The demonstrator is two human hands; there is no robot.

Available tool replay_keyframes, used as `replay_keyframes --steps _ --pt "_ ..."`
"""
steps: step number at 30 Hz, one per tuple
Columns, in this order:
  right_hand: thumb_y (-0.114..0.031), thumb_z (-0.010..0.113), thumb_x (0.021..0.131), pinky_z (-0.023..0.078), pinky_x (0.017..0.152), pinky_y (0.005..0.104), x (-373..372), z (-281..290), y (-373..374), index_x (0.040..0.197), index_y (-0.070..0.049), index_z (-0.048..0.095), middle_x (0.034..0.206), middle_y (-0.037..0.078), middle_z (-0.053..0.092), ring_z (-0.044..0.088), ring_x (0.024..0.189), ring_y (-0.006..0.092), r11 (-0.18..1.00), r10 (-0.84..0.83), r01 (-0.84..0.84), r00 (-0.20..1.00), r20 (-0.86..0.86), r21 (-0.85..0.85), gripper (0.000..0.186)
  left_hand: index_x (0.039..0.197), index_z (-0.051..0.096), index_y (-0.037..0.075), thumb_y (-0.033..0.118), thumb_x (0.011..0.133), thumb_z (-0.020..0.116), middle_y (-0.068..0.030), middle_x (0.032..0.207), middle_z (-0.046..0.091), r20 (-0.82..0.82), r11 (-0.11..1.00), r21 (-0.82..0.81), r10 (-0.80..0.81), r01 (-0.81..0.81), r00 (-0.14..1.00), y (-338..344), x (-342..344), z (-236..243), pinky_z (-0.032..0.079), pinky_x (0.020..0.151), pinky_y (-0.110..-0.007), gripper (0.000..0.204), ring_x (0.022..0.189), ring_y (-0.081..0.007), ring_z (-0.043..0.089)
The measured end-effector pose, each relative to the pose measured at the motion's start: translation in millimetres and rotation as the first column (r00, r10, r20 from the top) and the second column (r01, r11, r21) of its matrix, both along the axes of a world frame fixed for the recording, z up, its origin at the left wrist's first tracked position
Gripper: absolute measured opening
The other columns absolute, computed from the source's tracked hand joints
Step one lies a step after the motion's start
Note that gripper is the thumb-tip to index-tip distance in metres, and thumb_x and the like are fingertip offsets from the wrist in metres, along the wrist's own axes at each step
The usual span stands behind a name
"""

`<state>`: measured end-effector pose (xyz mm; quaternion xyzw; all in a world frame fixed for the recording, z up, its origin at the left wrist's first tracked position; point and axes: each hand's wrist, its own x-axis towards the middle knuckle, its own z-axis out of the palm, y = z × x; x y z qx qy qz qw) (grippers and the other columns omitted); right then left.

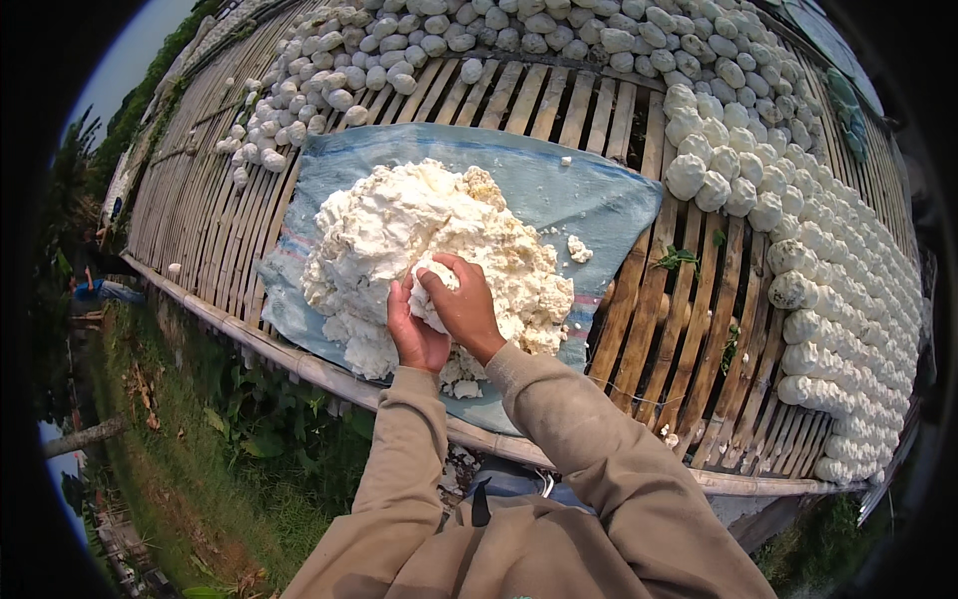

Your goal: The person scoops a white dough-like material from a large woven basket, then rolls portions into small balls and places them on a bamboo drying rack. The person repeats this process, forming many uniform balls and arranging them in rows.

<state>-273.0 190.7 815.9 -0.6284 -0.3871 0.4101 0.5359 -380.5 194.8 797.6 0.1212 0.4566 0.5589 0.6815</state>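
Observation:
A large heap of white, crumbly dough-like paste (399,220) lies on a blue woven sheet (599,205). Over the near side of the heap, both my hands close round a white lump of the paste (436,285). My left hand (414,334) cups it from the left and below, palm turned up. From the right, my right hand (467,304) presses it with curled fingers and thumb. The lump is partly hidden by the fingers. A small loose crumb (578,249) rests on the sheet right of the heap.
The sheet is spread on a slatted bamboo platform (654,329). Rows of white moulded balls (848,319) fill its right side. Greyer, drier balls (399,45) spread across the far side. A bamboo rail (329,371) edges the near side, with grass (200,429) beyond it at lower left.

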Motion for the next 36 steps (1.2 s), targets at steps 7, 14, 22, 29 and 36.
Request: replay_keyframes --steps 7,14,22,29,36 --pt "-0.033 0.062 0.099 0.046 0.103 0.0481 -4 58 -1 0.12 -0.009 0.073 0.127 0.018 0.067 0.06 0.119 0.0383 0.981 0.116 -0.141 0.978 0.176 0.136 0.033 0.143 0.058 0.016 0.059 0.102 0.053 -0.0092 0.138 0.064 0.487 0.994 -0.109 0.03 0.027 0.873 -2 -17 12 0.05 0.105 -0.043 0.059 0.124 -0.0269 0.061" --pt "-0.025 0.062 0.099 0.049 0.102 0.0428 14 35 -36 0.118 -0.012 0.074 0.118 0.011 0.072 0.065 0.116 0.0328 0.937 -0.018 -0.184 0.822 0.569 0.297 0.027 0.136 0.06 0.016 0.061 0.097 0.061 -0.0085 0.141 0.061 0.309 0.985 -0.014 -0.157 0.169 0.938 -39 -5 -23 0.05 0.103 -0.044 0.06 0.126 -0.023 0.06" --pt "-0.033 0.06 0.099 0.042 0.108 0.0489 91 33 -100 0.124 -0.009 0.07 0.124 0.017 0.069 0.059 0.127 0.0365 0.886 -0.354 0.082 0.754 0.552 0.456 0.036 0.143 0.055 0.012 0.064 0.097 0.057 -0.0097 0.136 0.064 0.254 0.951 0.179 -0.291 0.251 0.922 -73 90 -42 0.048 0.108 -0.041 0.069 0.124 -0.0253 0.061" --pt "-0.036 0.059 0.1 0.043 0.105 0.0488 171 14 -165 0.117 -0.008 0.073 0.133 0.015 0.064 0.061 0.122 0.0359 0.801 -0.588 0.371 0.638 0.497 0.471 0.035 0.14 0.058 0.011 0.07 0.097 0.05 -0.0091 0.133 0.067 0.464 0.807 0.109 -0.558 0.581 0.688 -127 167 -47 0.053 0.1 -0.04 0.073 0.119 -0.0239 0.064" --pt "-0.041 0.057 0.102 0.037 0.114 0.0542 236 26 -211 0.134 -0.012 0.067 0.144 0.019 0.058 0.055 0.133 0.0372 0.919 -0.386 0.302 0.559 0.734 0.253 0.044 0.14 0.058 0.014 0.064 0.1 0.051 -0.0102 0.141 0.062 0.624 0.686 0.129 -0.618 0.717 0.479 -152 233 -32 0.049 0.11 -0.046 0.065 0.129 -0.0278 0.06"
